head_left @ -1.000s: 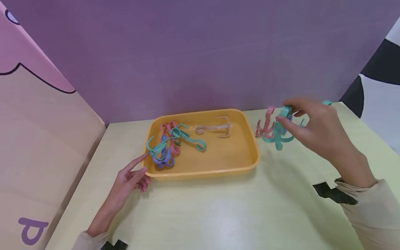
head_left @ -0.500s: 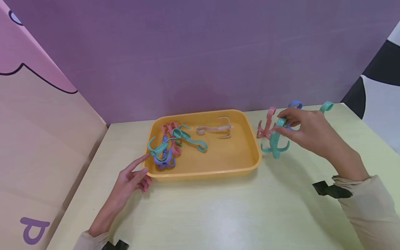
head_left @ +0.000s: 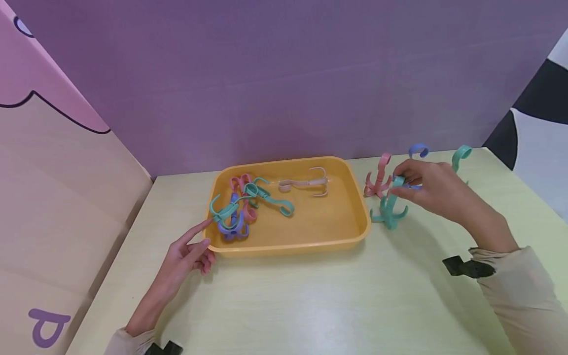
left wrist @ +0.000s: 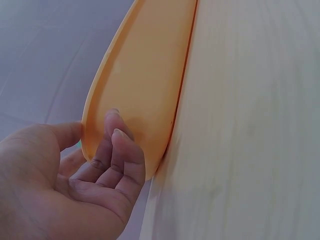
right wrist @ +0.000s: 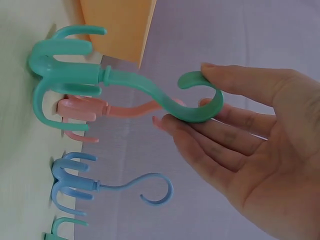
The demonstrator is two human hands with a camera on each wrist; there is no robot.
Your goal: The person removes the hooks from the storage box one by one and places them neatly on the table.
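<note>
My right hand (head_left: pixel 439 190) pinches the curled top of a green multi-prong hook hanger (head_left: pixel 389 214). That hanger stands upright, its prongs down at the table, just right of the yellow tray (head_left: pixel 288 249). The right wrist view shows my thumb and fingers around the green hanger's (right wrist: pixel 135 82) curl. My left hand (head_left: pixel 179 259) rests at the tray's near left corner, index finger and thumb on the rim. Its other fingers bend loosely beside the outer wall (left wrist: pixel 145 65). Inside the tray lie several hangers: green (head_left: pixel 268 197), blue (head_left: pixel 232 229), pink (head_left: pixel 248 212) and pale pink (head_left: pixel 306 183).
Behind the held hanger stand a pink hanger (head_left: pixel 379 175), a blue hanger (right wrist: pixel 75 180) and another green hanger (head_left: pixel 461 153), all upright with their curls on top. A purple panel (head_left: pixel 288 84) rises along the table's back edge, and a light panel (head_left: pixel 53 197) borders the left.
My right hand has lowered the green hanger towards me and slightly left, down to the table. The blue and rear green curls have come into view. My left hand keeps its place.
</note>
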